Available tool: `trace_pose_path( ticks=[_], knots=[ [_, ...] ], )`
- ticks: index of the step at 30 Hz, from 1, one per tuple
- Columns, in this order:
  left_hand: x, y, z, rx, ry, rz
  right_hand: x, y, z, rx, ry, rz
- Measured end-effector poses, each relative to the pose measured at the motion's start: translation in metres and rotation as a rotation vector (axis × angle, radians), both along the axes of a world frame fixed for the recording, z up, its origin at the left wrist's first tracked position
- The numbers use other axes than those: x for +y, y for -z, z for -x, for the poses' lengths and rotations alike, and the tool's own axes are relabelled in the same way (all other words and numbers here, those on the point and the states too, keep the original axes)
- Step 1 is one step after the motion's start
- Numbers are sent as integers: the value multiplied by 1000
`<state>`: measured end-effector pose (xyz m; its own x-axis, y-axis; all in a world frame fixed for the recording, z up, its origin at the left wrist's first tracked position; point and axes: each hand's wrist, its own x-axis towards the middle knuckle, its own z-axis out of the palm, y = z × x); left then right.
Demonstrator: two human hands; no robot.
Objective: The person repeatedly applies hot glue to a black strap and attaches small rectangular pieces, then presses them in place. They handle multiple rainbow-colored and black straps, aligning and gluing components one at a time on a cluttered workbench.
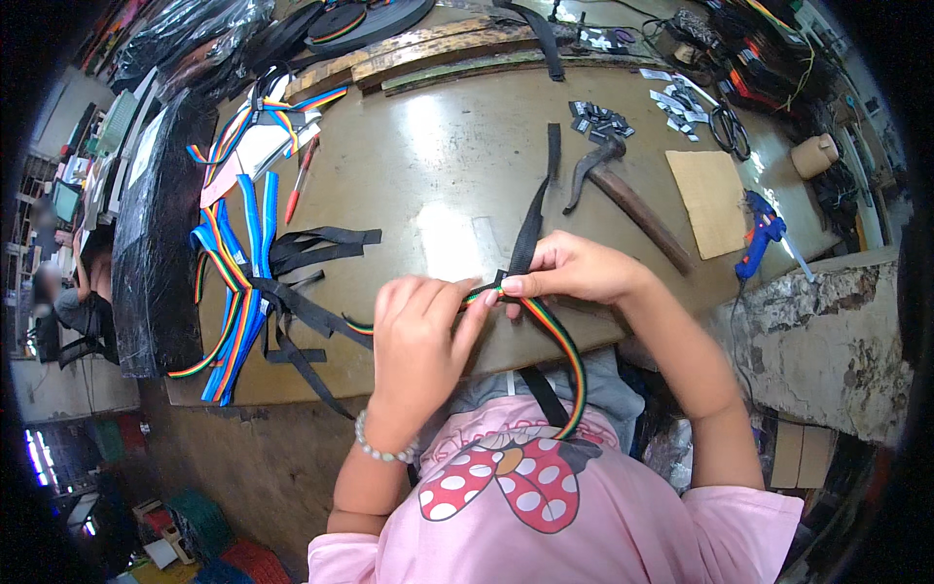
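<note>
Close to the table's front edge, both my hands meet over a striped strap (576,362) in black, green, yellow and red. My left hand (420,321), with a beaded bracelet at the wrist, pinches the strap with thumb and fingers. Just beside it, my right hand (579,271) grips the same strap between thumb and index finger. A black webbing strap (533,216) runs from under my right fingers away across the table. One end of the striped strap hangs down over my lap. What joins the straps between my fingertips is mostly hidden.
A bundle of coloured straps (238,282) lies left, by a red pen (301,180) and a plastic-wrapped black block (161,234). On the right are a hammer (637,209), small black labels (600,120), cardboard (704,202) and a blue glue gun (759,236). Wooden planks (428,49) line the back.
</note>
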<state>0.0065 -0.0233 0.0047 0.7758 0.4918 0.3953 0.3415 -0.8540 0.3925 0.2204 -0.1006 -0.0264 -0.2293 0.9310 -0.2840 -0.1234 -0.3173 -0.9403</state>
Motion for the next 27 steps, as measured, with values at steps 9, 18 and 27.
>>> trace_pose_path(
  ticks=[9,18,27],
  knots=[
    [0,24,-34,162,-210,168,4,-32,0,-793,272,-710],
    [8,41,-39,69,9,223,0,17,58,-961,652,-454],
    [12,50,-35,-90,-45,476,-12,19,54,-1220,423,-517]
  ],
)
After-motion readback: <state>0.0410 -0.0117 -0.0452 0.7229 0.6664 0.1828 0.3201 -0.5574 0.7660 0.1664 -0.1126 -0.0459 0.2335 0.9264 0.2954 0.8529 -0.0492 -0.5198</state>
